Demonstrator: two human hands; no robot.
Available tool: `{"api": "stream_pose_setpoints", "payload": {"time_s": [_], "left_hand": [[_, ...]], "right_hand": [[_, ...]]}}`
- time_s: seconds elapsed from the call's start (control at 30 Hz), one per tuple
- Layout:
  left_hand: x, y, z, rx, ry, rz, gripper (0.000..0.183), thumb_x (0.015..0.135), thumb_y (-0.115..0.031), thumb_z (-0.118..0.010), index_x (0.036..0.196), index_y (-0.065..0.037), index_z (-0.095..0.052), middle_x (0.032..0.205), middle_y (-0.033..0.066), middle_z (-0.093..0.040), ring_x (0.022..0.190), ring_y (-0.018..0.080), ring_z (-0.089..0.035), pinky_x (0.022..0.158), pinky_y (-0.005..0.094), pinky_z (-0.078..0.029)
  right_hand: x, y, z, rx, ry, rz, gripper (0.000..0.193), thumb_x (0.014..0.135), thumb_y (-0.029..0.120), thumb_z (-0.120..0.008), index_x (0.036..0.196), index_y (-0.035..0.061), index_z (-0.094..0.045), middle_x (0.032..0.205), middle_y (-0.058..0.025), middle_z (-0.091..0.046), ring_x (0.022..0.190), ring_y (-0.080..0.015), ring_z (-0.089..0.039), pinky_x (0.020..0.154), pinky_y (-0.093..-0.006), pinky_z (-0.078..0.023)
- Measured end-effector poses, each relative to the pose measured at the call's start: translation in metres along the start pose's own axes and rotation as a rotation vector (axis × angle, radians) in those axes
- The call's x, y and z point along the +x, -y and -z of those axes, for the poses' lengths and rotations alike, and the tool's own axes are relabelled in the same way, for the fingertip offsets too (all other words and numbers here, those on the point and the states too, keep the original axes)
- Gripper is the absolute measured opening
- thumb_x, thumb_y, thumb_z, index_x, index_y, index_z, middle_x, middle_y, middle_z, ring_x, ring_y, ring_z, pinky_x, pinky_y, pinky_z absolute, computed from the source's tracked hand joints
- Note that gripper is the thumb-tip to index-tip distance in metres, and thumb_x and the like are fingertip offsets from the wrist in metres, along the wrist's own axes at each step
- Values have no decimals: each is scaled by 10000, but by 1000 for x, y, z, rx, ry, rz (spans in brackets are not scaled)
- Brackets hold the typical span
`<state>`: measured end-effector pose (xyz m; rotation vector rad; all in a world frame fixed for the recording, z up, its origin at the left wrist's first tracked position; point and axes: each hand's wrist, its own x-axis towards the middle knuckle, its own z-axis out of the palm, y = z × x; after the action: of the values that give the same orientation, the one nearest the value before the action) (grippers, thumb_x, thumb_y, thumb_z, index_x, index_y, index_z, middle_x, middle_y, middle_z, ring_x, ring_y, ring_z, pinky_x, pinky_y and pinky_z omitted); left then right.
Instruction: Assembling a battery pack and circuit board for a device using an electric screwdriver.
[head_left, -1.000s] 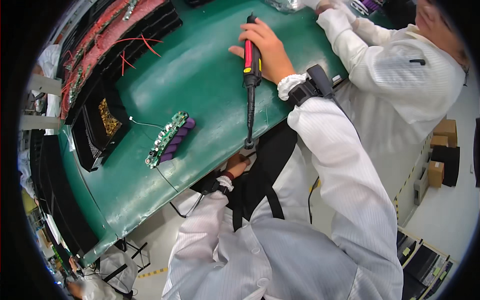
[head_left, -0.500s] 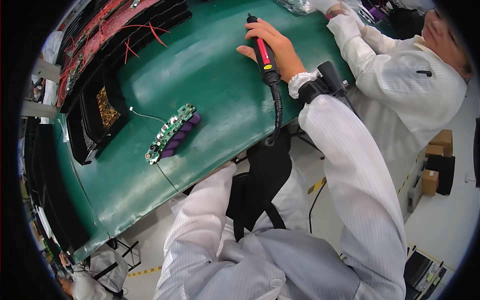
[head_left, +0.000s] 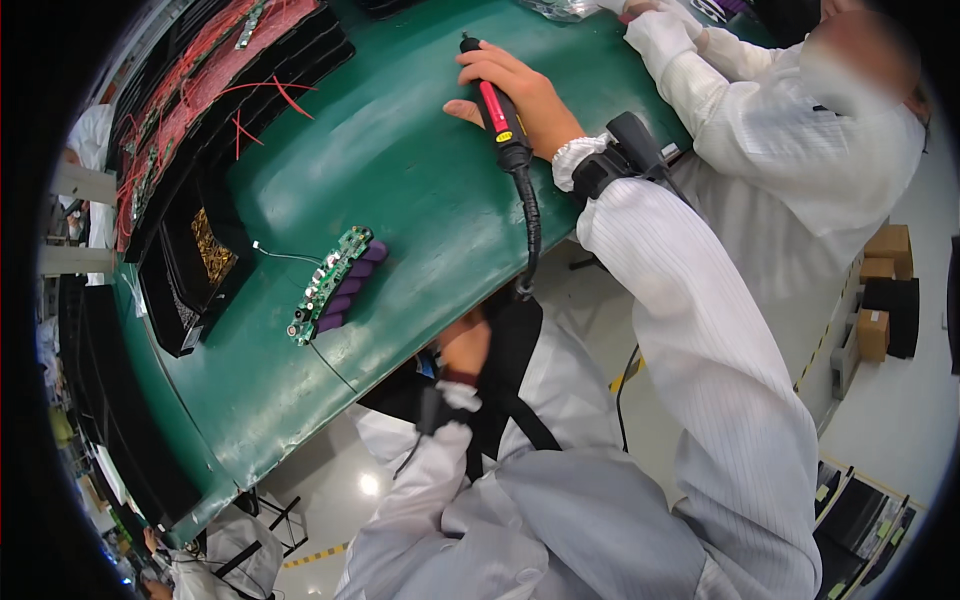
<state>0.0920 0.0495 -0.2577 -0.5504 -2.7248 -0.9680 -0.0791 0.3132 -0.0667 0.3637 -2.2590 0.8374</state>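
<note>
My right hand (head_left: 535,105) lies over a black electric screwdriver (head_left: 490,100) with a red stripe, fingers bent across its body and thumb off to the side. The screwdriver's tip points to the far side, and its black cable runs back over the near table edge. Down in front of my lap, just below that edge, is my left hand (head_left: 466,345), blurred, its fingers partly hidden. To the left, on the green tabletop, rests a green circuit board (head_left: 325,280) against a row of purple cylindrical cells (head_left: 350,284). A white-plugged lead and a dark wire extend from it.
Black bins at left hold brass-coloured screws (head_left: 212,246) and silvery small parts. Behind them, a stacked black tray holds pink padding (head_left: 215,75), boards and red wires. At the far right, a co-worker in a white coat (head_left: 800,190) works at the table beside clear plastic bags.
My left hand has come into sight below the table edge, with its forearm drawn back. The whole view has shifted slightly; my right hand stays on the screwdriver.
</note>
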Motion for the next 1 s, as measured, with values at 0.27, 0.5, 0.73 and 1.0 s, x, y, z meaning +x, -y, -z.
{"api": "stream_pose_setpoints", "payload": {"time_s": [0.27, 0.5, 0.73, 1.0], "left_hand": [[-122, 167, -33, -212, 631, 419, 218, 1019, -180, -603, 1057, -69, -787, 1051, 145, -791, 952, 352, -755, 881, 459, -596], [-187, 214, -64, 166, 666, 176, 313, 975, -228, -638, 1224, -72, -746, 1220, 193, -748, 1185, 345, -687, 1093, 501, -487], [-136, 163, -40, 165, 793, 201, 352, 963, -227, -653, 1264, -58, -719, 1245, 196, -737, 1156, 389, -685, 1056, 534, -501], [-119, 158, -32, 213, 659, 176, 405, 950, -227, -670, 1309, -41, -689, 1275, 201, -724, 1123, 439, -683, 1014, 571, -518]], "right_hand": [[-8, -2, 15, 14, 20, -31, 394, 846, 304, -910, 1072, 84, -673, 1287, -109, -717, 1319, -418, -625, 1003, -470, -581], [4, 19, 14, 49, 187, 26, 399, 830, 201, -907, 1089, 25, -660, 1334, -159, -705, 1383, -455, -587, 1082, -493, -525], [1, 28, 36, -1, 205, -71, 423, 795, 118, -911, 1122, 21, -660, 1360, -160, -686, 1423, -485, -538, 1098, -536, -496], [-2, 32, 25, 298, -93, 150, 158, 924, 52, -737, 998, -10, -612, 1139, -246, -722, 1269, -471, -654, 1134, -636, -454]]}}
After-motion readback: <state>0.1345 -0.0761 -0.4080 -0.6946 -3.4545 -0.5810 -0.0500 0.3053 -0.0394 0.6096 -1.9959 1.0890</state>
